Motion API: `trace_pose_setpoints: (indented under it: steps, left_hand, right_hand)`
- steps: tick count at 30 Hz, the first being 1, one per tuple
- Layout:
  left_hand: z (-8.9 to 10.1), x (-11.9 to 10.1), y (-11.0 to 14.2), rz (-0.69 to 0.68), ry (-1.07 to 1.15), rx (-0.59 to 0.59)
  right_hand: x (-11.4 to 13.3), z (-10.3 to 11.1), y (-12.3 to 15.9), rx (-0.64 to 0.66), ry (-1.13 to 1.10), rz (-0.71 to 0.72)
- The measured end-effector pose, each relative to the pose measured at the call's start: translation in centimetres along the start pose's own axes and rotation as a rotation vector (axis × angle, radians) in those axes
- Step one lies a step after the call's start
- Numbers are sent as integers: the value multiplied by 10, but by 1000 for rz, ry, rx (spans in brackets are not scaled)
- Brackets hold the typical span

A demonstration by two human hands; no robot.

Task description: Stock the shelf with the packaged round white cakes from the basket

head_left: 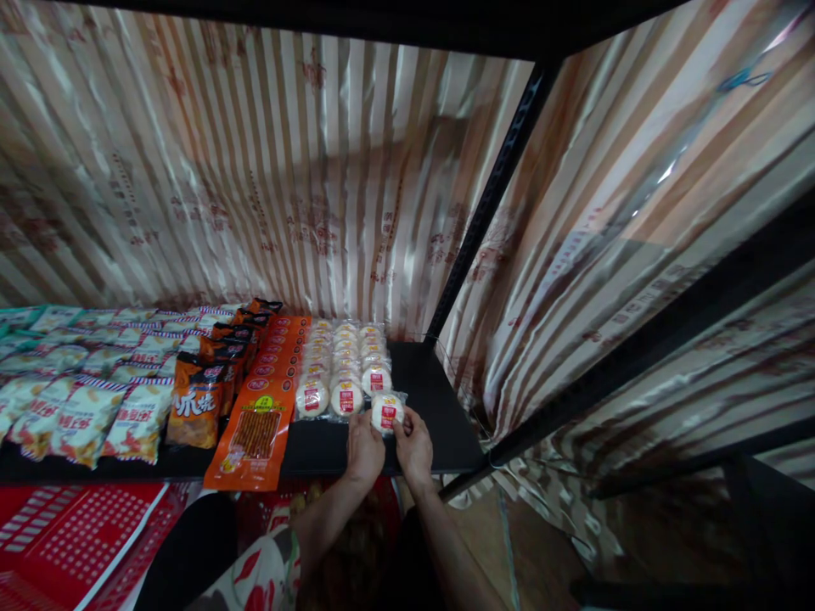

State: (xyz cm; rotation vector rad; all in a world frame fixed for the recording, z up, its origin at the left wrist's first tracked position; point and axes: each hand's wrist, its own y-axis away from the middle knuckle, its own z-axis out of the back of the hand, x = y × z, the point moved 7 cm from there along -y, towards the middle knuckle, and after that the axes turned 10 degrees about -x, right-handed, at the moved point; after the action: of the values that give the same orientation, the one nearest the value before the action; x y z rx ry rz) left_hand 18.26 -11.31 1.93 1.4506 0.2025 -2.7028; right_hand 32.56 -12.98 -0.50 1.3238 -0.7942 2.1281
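Observation:
Both my hands hold one round white bun in clear wrap with a red label (388,412) at the front of a black shelf (439,416). My left hand (365,447) pinches its left edge and my right hand (413,443) grips its right edge. The packet sits just right of the front row of the same white buns (344,361), laid in rows running to the back.
Left of the buns lie long orange snack packs (258,433), dark orange bags (196,406) and several pale snack bags (82,416). A black upright post (490,204) stands at the shelf's right corner. Striped foil covers the walls. Red perforated baskets (70,535) sit below left.

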Motion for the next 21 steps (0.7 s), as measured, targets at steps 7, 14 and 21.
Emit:
trace_pose_setpoints:
  steps: [7,14,21]
  left_hand:
    - [-3,-8,-8,20,-69,76]
    - [-8,-10,-14,58,-45,115]
    - [-18,-2,-21,64,1,106]
  right_hand:
    - [-1,-6,-11,1,84,30]
    - [3,-15,-18,11,139,51]
    - [4,-24,-24,8,140,61]
